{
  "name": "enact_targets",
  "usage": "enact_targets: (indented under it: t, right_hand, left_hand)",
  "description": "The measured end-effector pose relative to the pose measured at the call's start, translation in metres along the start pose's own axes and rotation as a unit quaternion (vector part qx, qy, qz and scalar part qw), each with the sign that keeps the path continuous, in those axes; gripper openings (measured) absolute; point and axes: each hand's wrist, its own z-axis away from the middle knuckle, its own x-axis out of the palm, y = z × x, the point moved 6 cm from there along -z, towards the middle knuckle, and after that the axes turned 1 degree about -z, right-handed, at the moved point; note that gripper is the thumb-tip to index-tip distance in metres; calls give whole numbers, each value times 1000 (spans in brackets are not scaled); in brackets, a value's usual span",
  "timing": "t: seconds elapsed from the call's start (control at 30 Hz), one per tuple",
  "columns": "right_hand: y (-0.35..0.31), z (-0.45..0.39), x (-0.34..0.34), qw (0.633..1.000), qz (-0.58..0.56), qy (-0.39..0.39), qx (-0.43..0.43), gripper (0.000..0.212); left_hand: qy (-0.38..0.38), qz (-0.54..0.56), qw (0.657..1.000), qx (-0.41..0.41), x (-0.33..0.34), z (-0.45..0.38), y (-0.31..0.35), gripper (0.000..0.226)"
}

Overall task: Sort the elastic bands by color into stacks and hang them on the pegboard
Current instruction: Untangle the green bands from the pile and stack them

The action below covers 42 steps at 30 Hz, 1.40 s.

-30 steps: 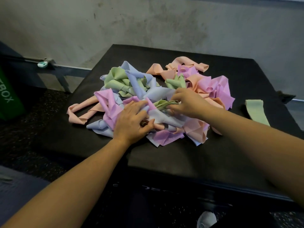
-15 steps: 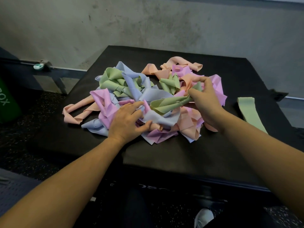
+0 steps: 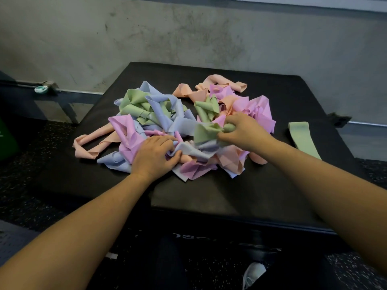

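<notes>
Drawn back nearer since earlier, right hand (image 3: 245, 130) pinching crumpled green elastic band (image 3: 206, 132) (long axis unclear); left hand (image 3: 155, 154) pressing tangled pastel band pile (image 3: 167, 122), fingers loosely curled.

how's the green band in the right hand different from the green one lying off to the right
The green band in the right hand is crumpled, gripped and still tangled in the pile; the green band on the right lies flat and smooth, alone on the black mat, untouched. Both are the same pale green.

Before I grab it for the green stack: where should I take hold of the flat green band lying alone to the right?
Pinch the flat green band at its near end, coming from above: it lies flat and apart from the pile, with bare mat around it.
</notes>
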Motion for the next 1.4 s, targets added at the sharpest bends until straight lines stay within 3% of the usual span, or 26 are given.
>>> enact_targets:
  t: [0.1,0.23,0.33,0.4,0.47,0.53,0.63,0.77,0.9,1.03,1.13,1.27,1.4]
  right_hand:
    - [5,11,-20,989,-124,82,18,16]
    - [6,31,-38,977,-172,121,19,22]
    - [5,50,-37,967,-235,94,20,13]
    - [2,64,-35,956,-278,88,16,10]
    - [0,77,-30,951,-298,79,14,12]
    - [-2,91,-22,942,-326,71,15,23]
    - [-2,115,-8,900,-431,56,34,26]
    - [-2,149,12,829,-555,31,67,13]
    - [3,183,29,816,-571,0,92,16]
    - [8,212,35,808,-575,23,125,51]
    - [12,230,32,807,-572,64,131,38]
    - [18,247,24,796,-582,92,138,31]
    - [16,256,16,807,-566,95,140,22]
  left_hand:
    - [-34,-18,999,-20,2,-1,-1,25]
    - [-98,22,991,-91,-1,-6,-1,21]
    - [-158,58,976,-140,-3,-13,0,56]
    - [-113,65,979,-154,-17,-20,11,61]
    - [-18,140,978,-152,-39,-25,30,51]
    - [13,326,927,-186,-54,-25,53,37]
    - [-68,602,746,-275,-57,-18,100,37]
    - [-106,680,663,-294,-60,4,146,43]
    - [-77,684,657,-307,-70,23,170,21]
    - [-57,659,676,-326,-75,39,187,16]
    - [-50,636,697,-327,-82,45,195,12]
    - [-80,656,676,-326,-92,50,206,8]
    - [-81,630,710,-305,-103,52,216,17]
